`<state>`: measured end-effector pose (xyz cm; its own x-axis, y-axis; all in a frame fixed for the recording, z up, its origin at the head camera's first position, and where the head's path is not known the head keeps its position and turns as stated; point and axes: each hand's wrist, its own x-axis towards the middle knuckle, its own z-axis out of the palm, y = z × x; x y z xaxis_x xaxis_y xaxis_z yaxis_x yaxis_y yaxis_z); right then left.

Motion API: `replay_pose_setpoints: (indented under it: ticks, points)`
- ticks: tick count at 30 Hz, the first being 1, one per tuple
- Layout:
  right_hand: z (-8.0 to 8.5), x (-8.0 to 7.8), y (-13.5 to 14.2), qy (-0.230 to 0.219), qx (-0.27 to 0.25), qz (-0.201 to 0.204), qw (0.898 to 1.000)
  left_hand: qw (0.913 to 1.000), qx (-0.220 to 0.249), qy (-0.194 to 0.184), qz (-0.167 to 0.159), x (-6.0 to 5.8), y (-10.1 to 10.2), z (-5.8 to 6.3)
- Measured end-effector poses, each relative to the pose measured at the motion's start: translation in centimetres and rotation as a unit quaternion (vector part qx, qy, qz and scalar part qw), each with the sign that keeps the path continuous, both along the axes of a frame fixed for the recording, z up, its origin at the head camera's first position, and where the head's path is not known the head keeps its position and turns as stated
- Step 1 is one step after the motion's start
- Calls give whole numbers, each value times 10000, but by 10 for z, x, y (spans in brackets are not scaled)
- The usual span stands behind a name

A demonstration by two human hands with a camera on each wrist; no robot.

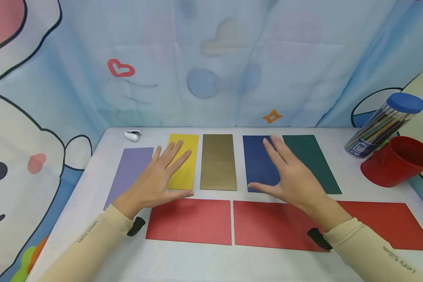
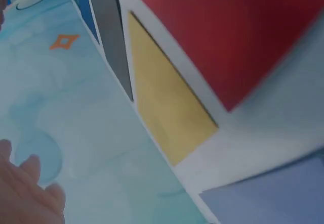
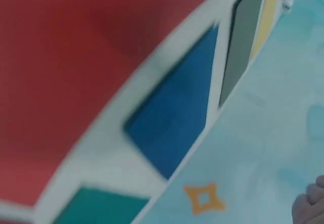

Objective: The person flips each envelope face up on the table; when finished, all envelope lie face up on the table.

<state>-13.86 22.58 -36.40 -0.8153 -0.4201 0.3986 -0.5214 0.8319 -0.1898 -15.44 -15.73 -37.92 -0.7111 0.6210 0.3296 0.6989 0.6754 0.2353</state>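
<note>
My left hand (image 1: 158, 178), fingers spread, hovers over the yellow sheet (image 1: 184, 160) and the near edge of the purple sheet (image 1: 132, 168). My right hand (image 1: 292, 178) is spread above the dark blue sheet (image 1: 255, 164), beside the dark green sheet (image 1: 311, 162). Neither hand holds anything. Between them lies a gold-brown sheet (image 1: 218, 162). Along the front lie three red sheets: a left one (image 1: 190, 222), a middle one (image 1: 268, 227) and a right one (image 1: 387, 223). The wrist views show the yellow sheet (image 2: 167, 92) and blue sheet (image 3: 177, 102) flat, with fingertips at the frame edges.
A small white clip-like object (image 1: 132, 136) lies at the back left. At the right stand a clear tube of pencils (image 1: 380, 127) with a blue lid and a red cup (image 1: 391, 164). A printed curtain (image 1: 232, 86) hangs behind the white table (image 1: 197, 262).
</note>
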Motion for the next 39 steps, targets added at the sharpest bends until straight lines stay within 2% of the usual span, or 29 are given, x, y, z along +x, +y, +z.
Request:
replay_pose_setpoints:
  ticks: [2, 4, 8, 11, 17, 20, 30, 39]
  points:
    - [-4, 6, -12, -460, -226, 281, 9983, 9992, 187, -362, -56, 11, -9, -1]
    - [-8, 12, -24, -1002, -401, 529, 9928, 9953, 358, -896, -40, 22, -18, -2]
    - [-18, 22, -44, -1883, -620, 843, 9765, 9773, 596, -2029, 86, 36, -30, -8]
    - [-25, 28, -55, -2218, -840, 1030, 9660, 9645, 794, -2518, 58, 41, -36, -14]
    - [-41, 36, -71, -2748, -1143, 1296, 9458, 9550, 937, -2811, -100, 48, -49, -26]
    - [-48, 39, -77, -2934, -1161, 1347, 9393, 9532, 903, -2883, -127, 52, -55, -33]
    - [-62, 43, -84, -3039, -727, 1260, 9415, 9485, 656, -3088, -244, 58, -65, -48]
    - [-65, 44, -84, -3109, -558, 1273, 9402, 9473, 352, -3180, -167, 58, -64, -49]
